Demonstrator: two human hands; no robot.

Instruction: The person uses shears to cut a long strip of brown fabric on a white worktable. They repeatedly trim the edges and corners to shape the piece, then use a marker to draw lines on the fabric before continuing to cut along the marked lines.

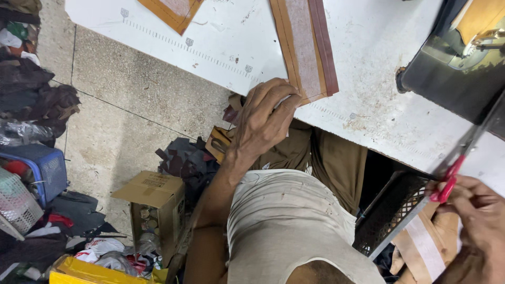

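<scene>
The white bench (368, 47) fills the upper part of the view, its near edge marked with a printed ruler scale. At its right end sits a dark sewing machine (452, 79). Below the bench edge the speckled stone floor (131, 105) carries heaps of dark cloth scraps, a blue plastic basket (50, 171) and an open cardboard box (155, 197) with small round tins inside.

On the bench, a long brown leather strip (307, 50) with a pale band down its middle lies running away from the person, its near end just at the bench edge. The left hand (265, 118) rests on that edge — fingers bent and pressed down on the strip's near corner, pinning it flat.

The right hand (481, 221) is low at the right, fingers curled tight around the red handles of a pair of scissors (455, 165); the blades point up toward the machine. Under this hand lies another tan strip (426, 247) with a pale band.
</scene>
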